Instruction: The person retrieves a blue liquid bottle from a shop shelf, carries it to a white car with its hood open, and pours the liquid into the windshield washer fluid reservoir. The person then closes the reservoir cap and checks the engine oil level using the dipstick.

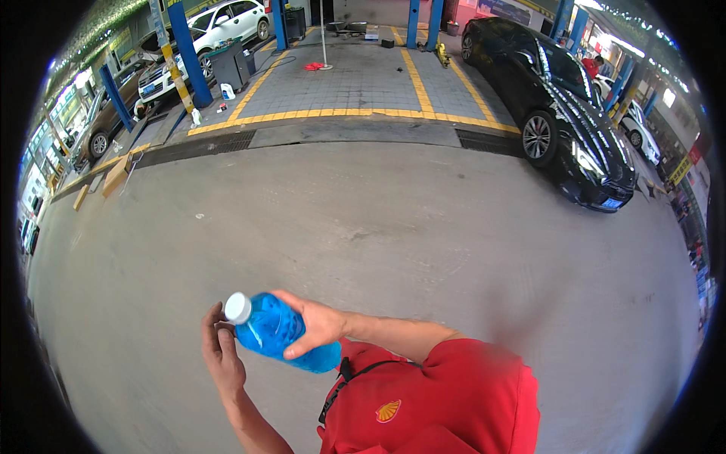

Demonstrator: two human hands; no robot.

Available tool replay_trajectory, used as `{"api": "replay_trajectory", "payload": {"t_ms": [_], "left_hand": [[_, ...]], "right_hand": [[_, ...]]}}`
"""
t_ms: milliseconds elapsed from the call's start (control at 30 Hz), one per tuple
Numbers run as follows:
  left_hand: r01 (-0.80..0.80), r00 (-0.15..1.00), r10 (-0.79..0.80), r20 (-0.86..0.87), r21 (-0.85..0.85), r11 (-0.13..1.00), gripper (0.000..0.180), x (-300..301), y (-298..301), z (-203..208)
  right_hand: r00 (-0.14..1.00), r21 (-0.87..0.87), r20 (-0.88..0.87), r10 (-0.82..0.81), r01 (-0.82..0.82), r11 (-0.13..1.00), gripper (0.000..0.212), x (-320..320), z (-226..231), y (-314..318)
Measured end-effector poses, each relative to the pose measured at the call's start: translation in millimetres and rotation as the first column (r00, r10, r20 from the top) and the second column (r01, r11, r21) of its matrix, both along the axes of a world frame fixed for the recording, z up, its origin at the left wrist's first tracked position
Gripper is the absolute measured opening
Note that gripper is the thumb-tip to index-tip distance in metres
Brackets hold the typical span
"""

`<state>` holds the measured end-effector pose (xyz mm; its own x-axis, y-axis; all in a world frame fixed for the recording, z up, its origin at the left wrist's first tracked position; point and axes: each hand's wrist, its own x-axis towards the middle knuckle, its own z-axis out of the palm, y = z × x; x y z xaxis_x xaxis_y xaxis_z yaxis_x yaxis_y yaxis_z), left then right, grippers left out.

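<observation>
A clear plastic bottle of bright blue liquid [271,327] with a white screw cap leans to the left in front of my red shirt. Wrapped round its body is my right hand [321,327], the thumb lying along the near side. Just left of the cap, my left hand [224,356] is raised with its fingers loosely curved and apart from the thumb. It holds nothing, and I cannot tell whether a fingertip touches the bottle. The bottle's base is partly covered by the right hand and wrist.
Grey workshop floor [363,219] spreads ahead. A black car [563,98] stands at the far right, a white car [227,23] at the far left. Blue lift posts [189,53], a dark bin [229,66], a white jug [228,91] and a cardboard box [116,177] stand about.
</observation>
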<state>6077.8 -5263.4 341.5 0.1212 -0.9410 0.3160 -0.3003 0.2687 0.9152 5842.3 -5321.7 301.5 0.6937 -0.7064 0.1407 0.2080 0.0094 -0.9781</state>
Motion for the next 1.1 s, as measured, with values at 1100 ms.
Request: {"api": "replay_trajectory", "payload": {"t_ms": [1100], "left_hand": [[0.305, 0.94, -0.301, -0.157, -0.003, 0.952, 0.07, 598.0, -678.1, 13.1]], "right_hand": [[0.985, -0.206, 0.049, -0.163, 0.17, 0.964, 0.117, 632.1, 10.2, -642.8]]}}
